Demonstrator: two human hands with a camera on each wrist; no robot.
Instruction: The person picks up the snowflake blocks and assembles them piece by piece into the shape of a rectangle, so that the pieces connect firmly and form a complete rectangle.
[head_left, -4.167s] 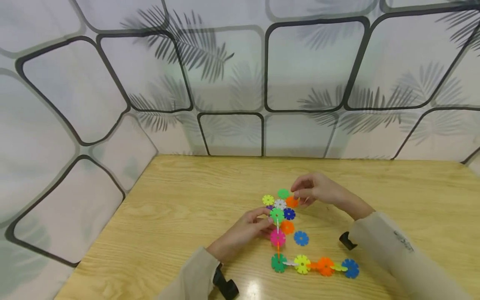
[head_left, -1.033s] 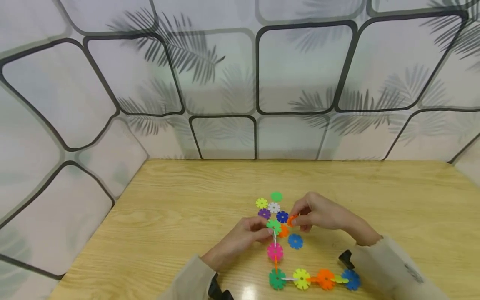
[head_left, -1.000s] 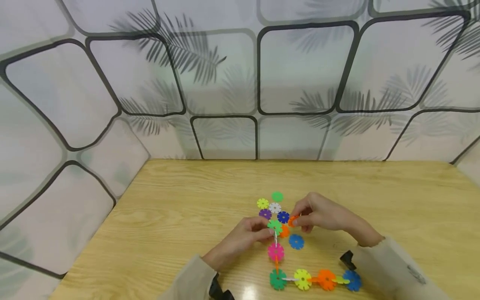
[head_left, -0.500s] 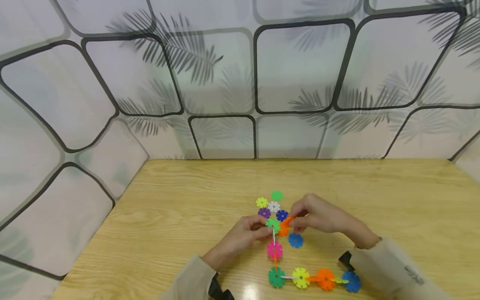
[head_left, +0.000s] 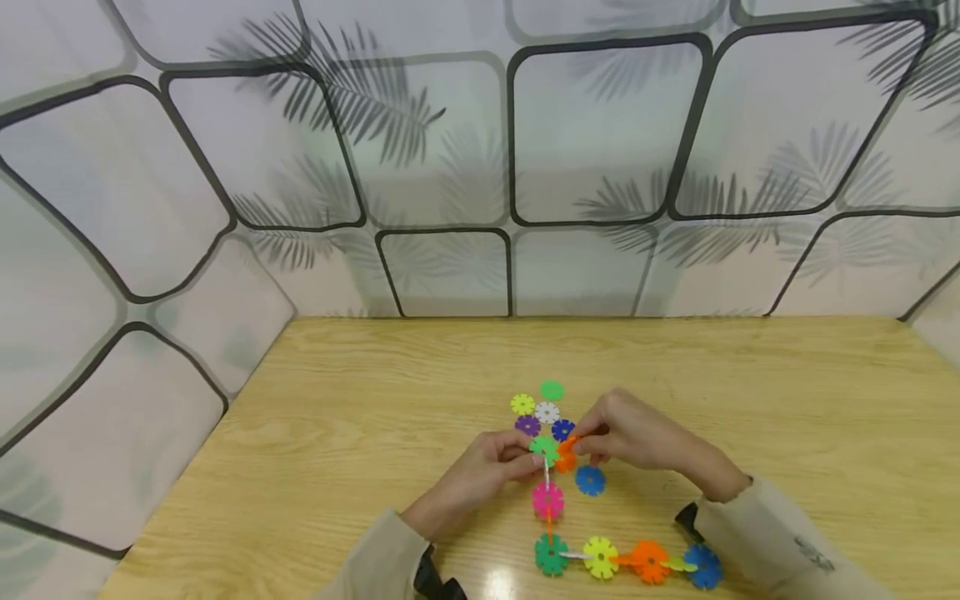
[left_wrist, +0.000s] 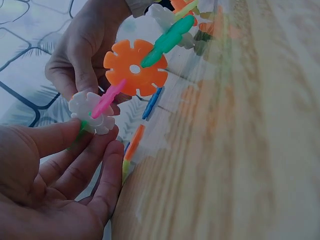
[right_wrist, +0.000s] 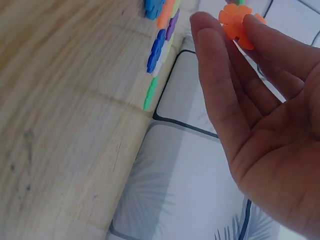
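A chain of interlocking flower-shaped plastic discs forms an L on the table. At its upper end, my left hand (head_left: pixel 483 475) pinches a light green disc (head_left: pixel 542 451). Below that come a white disc (left_wrist: pixel 95 111), a pink disc (head_left: pixel 548 501) and the dark green corner disc (head_left: pixel 551 554). My right hand (head_left: pixel 637 429) pinches an orange disc (right_wrist: pixel 237 24) between thumb and fingers, right beside the light green one. Whether these two discs touch is hard to tell. Fingers partly cover the light green disc in the left wrist view.
Loose discs lie flat beyond the hands: green (head_left: pixel 552 390), yellow (head_left: pixel 522 404), white (head_left: pixel 547 412), purple (head_left: pixel 528 425) and dark blue (head_left: pixel 562 430). A blue disc (head_left: pixel 590 480) lies right of the chain. The chain's lower arm ends in another blue disc (head_left: pixel 704 567) near my right sleeve.
My right hand took up an orange disc from the loose group and brought it left and nearer, up to the light green disc. My left hand keeps its grip on the chain's end.
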